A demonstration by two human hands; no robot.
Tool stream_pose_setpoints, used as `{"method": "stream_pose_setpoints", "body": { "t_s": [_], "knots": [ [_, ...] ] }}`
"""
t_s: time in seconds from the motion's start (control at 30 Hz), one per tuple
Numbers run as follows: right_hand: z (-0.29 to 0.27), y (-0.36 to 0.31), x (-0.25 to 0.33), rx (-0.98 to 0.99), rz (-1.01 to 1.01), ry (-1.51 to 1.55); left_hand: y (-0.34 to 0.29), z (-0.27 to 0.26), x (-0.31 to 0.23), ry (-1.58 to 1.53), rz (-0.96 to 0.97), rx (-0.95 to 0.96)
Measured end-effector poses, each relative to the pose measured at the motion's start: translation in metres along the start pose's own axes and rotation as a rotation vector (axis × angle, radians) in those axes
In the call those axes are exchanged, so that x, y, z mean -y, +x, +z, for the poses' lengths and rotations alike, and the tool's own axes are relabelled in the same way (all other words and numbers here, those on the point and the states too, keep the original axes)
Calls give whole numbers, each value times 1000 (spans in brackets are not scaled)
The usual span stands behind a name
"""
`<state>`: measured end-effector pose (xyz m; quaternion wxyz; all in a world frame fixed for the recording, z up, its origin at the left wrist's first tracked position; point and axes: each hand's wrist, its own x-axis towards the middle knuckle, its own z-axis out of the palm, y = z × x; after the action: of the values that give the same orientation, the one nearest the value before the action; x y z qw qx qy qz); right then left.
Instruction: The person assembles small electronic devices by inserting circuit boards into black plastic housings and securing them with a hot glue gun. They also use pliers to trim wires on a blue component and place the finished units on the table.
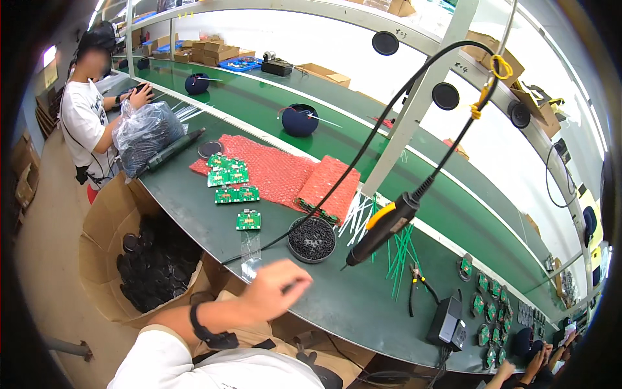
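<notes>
So, nearest in, the person's left hand (275, 288) is curled in above the bench edge, fingers closed round a small dark piece (297, 284), too blurred to identify; the right hand is out of sight, so I can't call its state. Take that left hand as the clock's hub: just off at one o'clock sits the bowl (311, 239) of little black parts, and at eleven a lone green board (248, 220) lies flat. Nine o'clock brings the carton (97, 249) of black discs (155, 266); at two hangs a powered screwdriver (383, 227), tip clear of any board; at three, open cutters (416, 290). Further up at eleven, more loose boards (228, 176) overlap beside red bubble wrap (259, 165). Away at three, rows of boards on dark bases (492, 311) look done, I'd judge, with those bare ones left. Farthest, toward ten, a co-worker (91, 104) handles something dark.
</notes>
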<state>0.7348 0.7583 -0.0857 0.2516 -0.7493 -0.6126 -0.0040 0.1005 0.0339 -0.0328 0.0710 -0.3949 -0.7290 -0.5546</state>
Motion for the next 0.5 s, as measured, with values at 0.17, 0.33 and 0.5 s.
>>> {"method": "stream_pose_setpoints", "body": {
  "t_s": [0.17, 0.33, 0.5],
  "knots": [
    [-73, -158, 184, 165, -325, 785, 136, -106, 4, 478, 287, -273],
    [-112, -420, 285, 732, -363, 1035, 315, -58, 143, 696, 84, -5],
    [-46, -543, 332, 347, -891, 686, 377, -41, 263, 1203, 133, -49]
  ]
}}
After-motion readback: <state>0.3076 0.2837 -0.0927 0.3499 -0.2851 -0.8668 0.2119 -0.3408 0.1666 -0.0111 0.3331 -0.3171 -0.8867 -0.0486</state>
